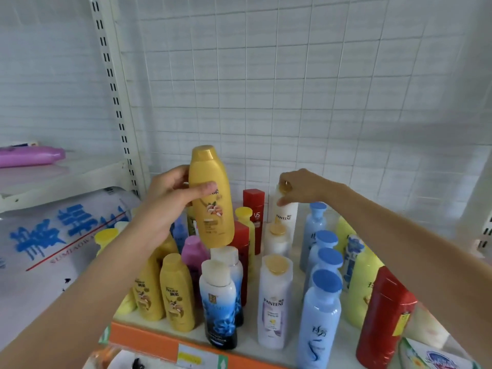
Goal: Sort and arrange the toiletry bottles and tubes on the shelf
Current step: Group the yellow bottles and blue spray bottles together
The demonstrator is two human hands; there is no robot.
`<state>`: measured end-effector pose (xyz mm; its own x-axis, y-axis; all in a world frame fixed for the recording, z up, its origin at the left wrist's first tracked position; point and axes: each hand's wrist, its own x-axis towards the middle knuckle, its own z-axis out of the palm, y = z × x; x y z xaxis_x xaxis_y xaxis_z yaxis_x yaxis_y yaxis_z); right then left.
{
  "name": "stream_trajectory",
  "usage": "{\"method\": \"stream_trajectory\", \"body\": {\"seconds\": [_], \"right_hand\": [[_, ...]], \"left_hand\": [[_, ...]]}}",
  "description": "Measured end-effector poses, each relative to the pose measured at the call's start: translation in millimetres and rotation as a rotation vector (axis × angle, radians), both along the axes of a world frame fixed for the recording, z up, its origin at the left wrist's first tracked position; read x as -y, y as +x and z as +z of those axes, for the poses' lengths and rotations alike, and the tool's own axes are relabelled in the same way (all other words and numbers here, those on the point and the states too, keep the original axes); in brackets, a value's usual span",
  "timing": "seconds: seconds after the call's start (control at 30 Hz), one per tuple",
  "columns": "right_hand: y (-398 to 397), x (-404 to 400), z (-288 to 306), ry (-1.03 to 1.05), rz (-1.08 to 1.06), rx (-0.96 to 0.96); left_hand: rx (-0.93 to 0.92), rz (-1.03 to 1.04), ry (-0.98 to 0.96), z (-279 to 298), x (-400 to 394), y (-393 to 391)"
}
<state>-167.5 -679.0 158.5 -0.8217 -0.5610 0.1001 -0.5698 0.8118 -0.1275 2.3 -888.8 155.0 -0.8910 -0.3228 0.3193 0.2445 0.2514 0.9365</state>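
My left hand grips a yellow shampoo bottle and holds it upright in the air above the bottles at the shelf's left. My right hand is closed around the gold cap of a white Pantene bottle standing at the back of the shelf. Two more white Pantene bottles line up in front of it. Several light-blue bottles form a row to the right. Two matching yellow bottles stand at the front left, beside blue-and-black bottles.
Red bottles stand front right and at the back. Pale yellow bottles fill the right side, a pink one the middle left. The shelf has an orange front edge. A purple tube lies on the left neighbouring shelf.
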Motion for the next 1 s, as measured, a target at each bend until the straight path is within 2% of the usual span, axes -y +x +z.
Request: {"method": "stream_trajectory", "body": {"seconds": [0.17,0.47,0.67,0.77,0.9,1.0], "right_hand": [[-10,7,-36,0.173,-0.035,0.112],[-19,15,-45,0.193,-0.040,0.095],[-15,16,-38,0.162,-0.071,0.171],[-9,16,-29,0.203,-0.077,0.109],[16,35,2,0.022,0.009,0.037],[47,65,32,-0.302,0.164,0.057]], "left_hand": [[0.005,-0.039,0.009,1,12,-6],[0.007,-0.087,0.017,-2,31,-18],[0.014,-0.091,0.002,-6,40,-17],[0.016,-0.095,-0.008,-6,45,-16],[0.021,-0.084,-0.060,-6,50,-18],[0.003,-0.056,-0.108,-5,53,-19]]}}
